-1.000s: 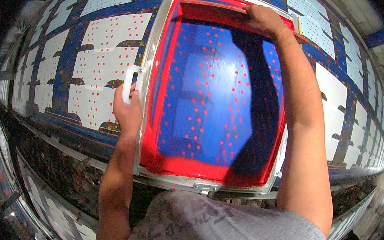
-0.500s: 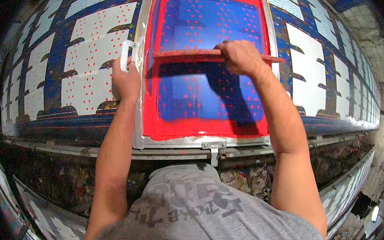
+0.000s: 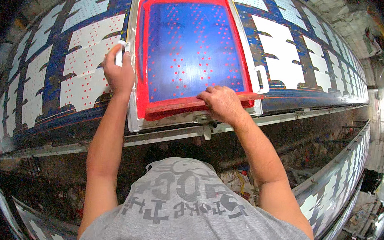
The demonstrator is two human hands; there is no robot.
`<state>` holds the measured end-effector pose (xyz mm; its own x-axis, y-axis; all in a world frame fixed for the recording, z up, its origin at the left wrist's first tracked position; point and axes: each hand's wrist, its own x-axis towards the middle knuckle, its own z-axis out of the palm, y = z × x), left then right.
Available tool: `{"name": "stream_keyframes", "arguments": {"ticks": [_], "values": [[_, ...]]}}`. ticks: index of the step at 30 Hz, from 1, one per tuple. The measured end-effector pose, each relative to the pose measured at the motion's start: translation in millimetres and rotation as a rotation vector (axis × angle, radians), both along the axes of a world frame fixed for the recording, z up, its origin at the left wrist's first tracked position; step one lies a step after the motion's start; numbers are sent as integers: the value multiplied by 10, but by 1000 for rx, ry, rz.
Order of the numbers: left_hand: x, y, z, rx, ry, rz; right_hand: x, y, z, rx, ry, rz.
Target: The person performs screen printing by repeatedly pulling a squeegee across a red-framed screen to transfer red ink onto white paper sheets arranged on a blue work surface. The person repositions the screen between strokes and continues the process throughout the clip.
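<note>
Squarely at the near end of the printing screen (image 3: 193, 48) a red-stained squeegee (image 3: 188, 105) is held, lying crosswise along the lower red border of the blue mesh. It is gripped by the right hand (image 3: 222, 103), whose fingers are curled down over its top edge, knuckles up. The screen's pale metal frame (image 3: 131, 115) is laid flat on the long printing table (image 3: 83, 125), and the white handle (image 3: 120, 53) on the frame's left side is clasped by the left hand (image 3: 119, 71) — fingers wrapped shut around it. A second white handle (image 3: 262, 79) is seen on the frame's right side, untouched. White fabric pieces (image 3: 85, 66) — those at left dotted with red, those at right plain — are laid in rows on the blue-stained table. A grey printed shirt (image 3: 194, 210) is seen at the lower edge.
</note>
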<state>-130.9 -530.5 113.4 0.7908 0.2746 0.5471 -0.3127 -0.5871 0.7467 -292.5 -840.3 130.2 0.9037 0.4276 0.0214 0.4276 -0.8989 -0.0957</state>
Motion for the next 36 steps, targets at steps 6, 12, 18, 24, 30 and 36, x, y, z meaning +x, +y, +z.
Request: {"name": "stream_keyframes", "arguments": {"ticks": [6, 12, 18, 24, 30, 36], "values": [[-1280, -419, 1773, 111, -239, -1038, -330, -106, -219, 168, -81, 106], [-2053, -1507, 2544, 467, -682, -1425, -477, -120, -355, 193, -31, 97], [-2348, -2022, 2466, 659, -661, -1339, -719, -577, -117, 445, -82, 203], [-2295, -1662, 2452, 472, -650, -969, -710, -1328, 0, 700, -351, -117], [-813, -717, 1196, 432, -121, -210, -398, -1933, -285, 631, -348, -596], [315, 369, -562, 268, 397, 264, -56, -2182, -394, 1007, 93, -854]]}}
